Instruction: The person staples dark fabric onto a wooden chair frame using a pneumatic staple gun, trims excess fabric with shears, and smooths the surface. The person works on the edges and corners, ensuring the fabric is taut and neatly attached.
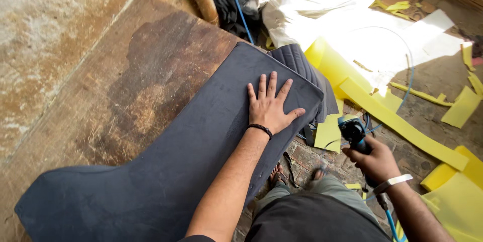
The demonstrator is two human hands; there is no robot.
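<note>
While the left hand (270, 106) presses flat on the dark cushion (166, 171), the right hand (375, 161) grips a blue tool (353, 132)

A dark grey-blue fabric panel (201, 136) is lying over a worn brown counter (100, 96). Bright yellow foam strips (397, 121) are showing beside a blue hose (240, 15) and white sheeting (312, 0).

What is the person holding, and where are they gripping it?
The right hand grips a blue air tool by its handle. The left hand holds nothing; it presses flat on the dark fabric-covered panel.
</note>
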